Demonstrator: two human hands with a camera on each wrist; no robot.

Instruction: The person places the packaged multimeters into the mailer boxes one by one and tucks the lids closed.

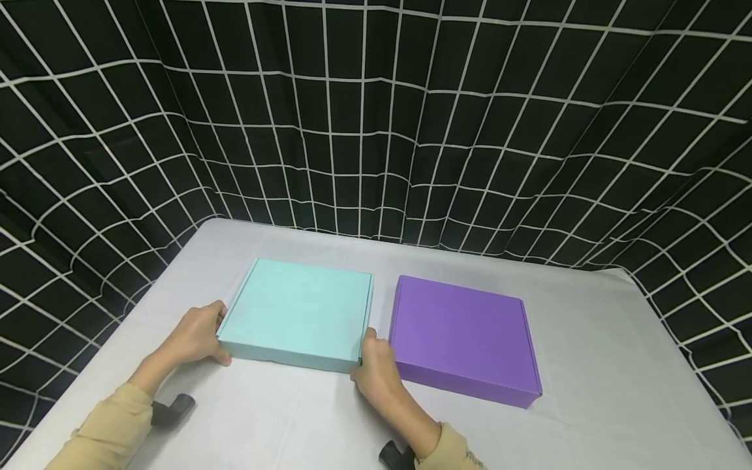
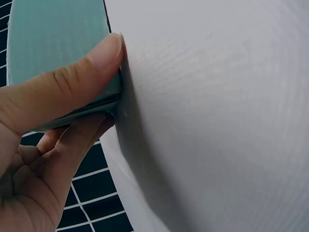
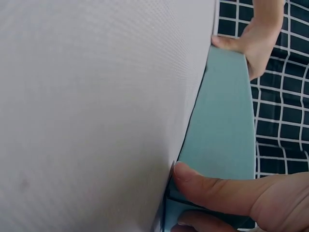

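Observation:
A flat, closed box in light teal [image 1: 299, 313] lies on the white-covered table, left of centre. My left hand [image 1: 196, 331] grips its near left corner, the thumb [image 2: 104, 53] on the front wall and the fingers round the side. At the near right corner my right hand [image 1: 378, 369] holds the box the same way, thumb [image 3: 203, 188] on the front wall and fingers at the side. A closed purple box [image 1: 464, 336] of similar size lies just right of my right hand. The fingertips of both hands are partly hidden behind the teal box in the head view.
The table [image 1: 599, 365] has a white cloth over it. Black curtains with a white grid [image 1: 364, 130] stand around its back and sides. Dark wrist mounts [image 1: 173, 411] stick out beside both sleeves, near the table's front.

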